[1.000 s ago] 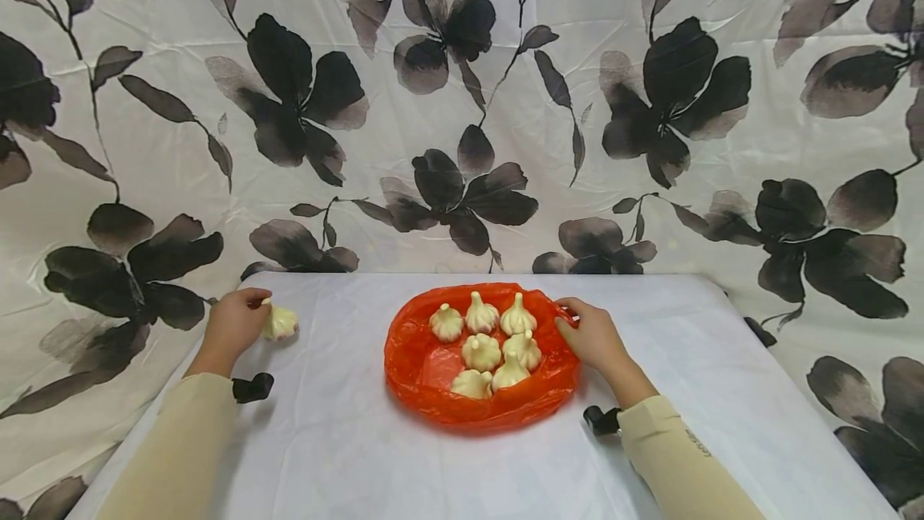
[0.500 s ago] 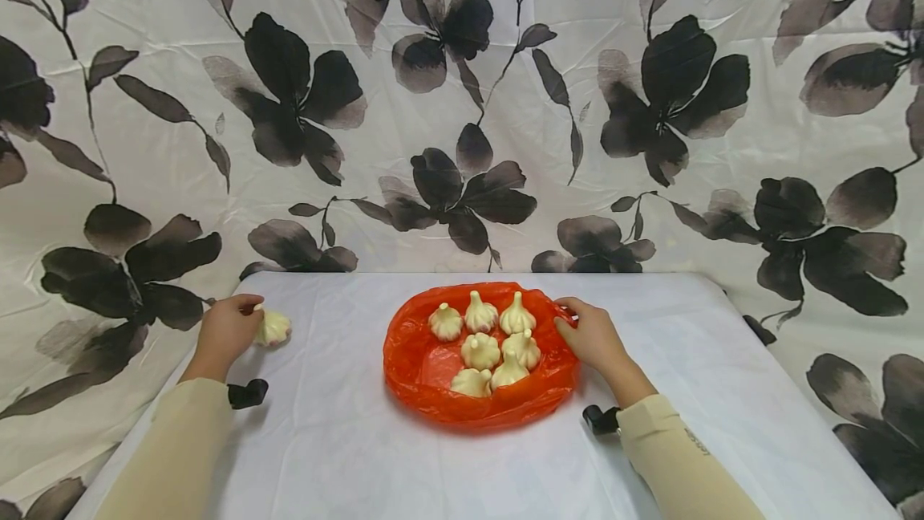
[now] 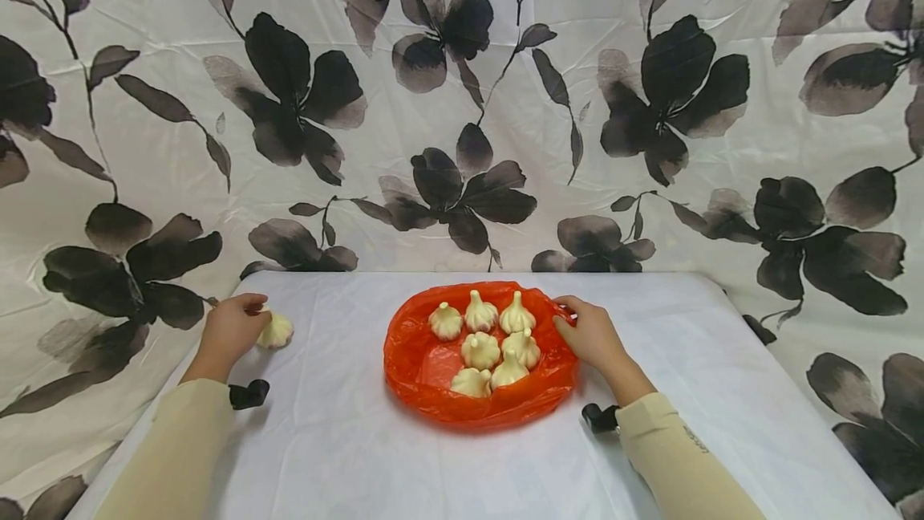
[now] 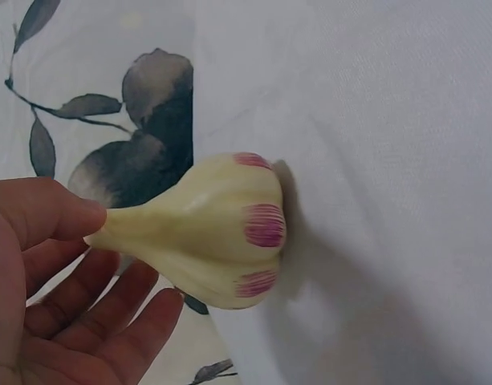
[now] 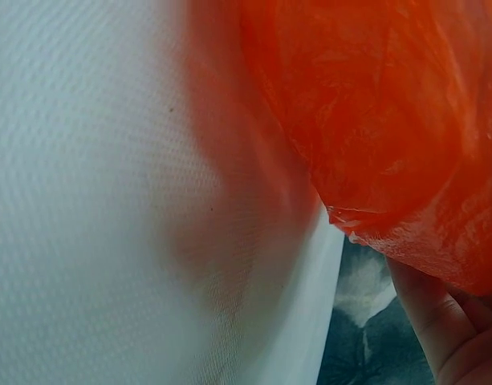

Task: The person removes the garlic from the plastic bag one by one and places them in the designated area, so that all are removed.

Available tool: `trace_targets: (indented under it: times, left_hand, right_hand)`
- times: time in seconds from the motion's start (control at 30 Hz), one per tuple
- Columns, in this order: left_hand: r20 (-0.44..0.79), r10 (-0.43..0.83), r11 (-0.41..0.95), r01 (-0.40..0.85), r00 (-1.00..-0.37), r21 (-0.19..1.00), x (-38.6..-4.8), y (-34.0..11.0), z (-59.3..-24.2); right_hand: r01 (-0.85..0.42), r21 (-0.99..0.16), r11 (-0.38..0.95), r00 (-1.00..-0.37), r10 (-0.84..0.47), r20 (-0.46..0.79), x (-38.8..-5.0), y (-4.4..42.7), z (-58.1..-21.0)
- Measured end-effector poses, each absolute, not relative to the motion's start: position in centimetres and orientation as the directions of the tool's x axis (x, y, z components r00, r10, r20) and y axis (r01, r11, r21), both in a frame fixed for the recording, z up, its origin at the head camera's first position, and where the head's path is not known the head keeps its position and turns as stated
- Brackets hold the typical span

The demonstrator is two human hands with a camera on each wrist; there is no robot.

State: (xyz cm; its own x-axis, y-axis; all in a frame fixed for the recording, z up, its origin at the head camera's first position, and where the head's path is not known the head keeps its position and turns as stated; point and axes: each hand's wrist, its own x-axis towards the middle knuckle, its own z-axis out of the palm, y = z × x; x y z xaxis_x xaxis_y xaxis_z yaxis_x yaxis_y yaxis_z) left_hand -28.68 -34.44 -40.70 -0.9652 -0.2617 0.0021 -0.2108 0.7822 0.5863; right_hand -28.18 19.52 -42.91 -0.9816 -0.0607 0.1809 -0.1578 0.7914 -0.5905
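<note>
A garlic bulb (image 4: 221, 233) with purple streaks rests its base on the white cloth at the table's left. My left hand (image 3: 233, 331) is at its stem. In the left wrist view the thumb (image 4: 61, 212) overlaps the stem's end, the other fingers spread below; firm contact cannot be told. A red plastic bag (image 3: 407, 392), rolled open like a bowl, sits mid-table. Several garlic bulbs (image 3: 480, 352) stand inside it. My right hand (image 3: 593, 335) holds the bag's right rim; in the right wrist view its fingers (image 5: 430, 317) go partly behind the red plastic.
White cloth (image 3: 339, 456) covers the table. A curtain (image 3: 549, 215) with dark flowers hangs behind its back edge. Black wrist cameras (image 3: 249, 394) stick out at both sleeves. Inside the bag, the bare red bottom (image 3: 440, 367) shows at the front left.
The left hand and its garlic bulb shifted left, then the bulb stayed put. The left thumb and fingers have since parted slightly. The right hand and the bag look unmoved.
</note>
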Motion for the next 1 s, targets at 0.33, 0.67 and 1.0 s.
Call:
trace_targets:
  times: [0.33,0.67,1.0]
  left_hand:
    - [0.085,-0.173,0.842,-0.102,-0.981,0.53,-28.8,-33.2,-39.8]
    - [0.164,-0.075,0.878,0.013,-0.984,0.478,-29.0,-30.5,-38.4]
    - [0.17,-0.006,0.865,0.08,-0.985,0.495,-29.2,-27.8,-37.7]
  right_hand:
    - [-0.141,-0.59,0.795,-0.986,-0.056,0.159,-28.3,19.5,-42.8]
    - [-0.142,-0.598,0.789,-0.986,-0.056,0.16,-28.4,19.6,-42.8]
    - [-0.138,-0.603,0.786,-0.986,-0.051,0.159,-28.5,19.6,-42.9]
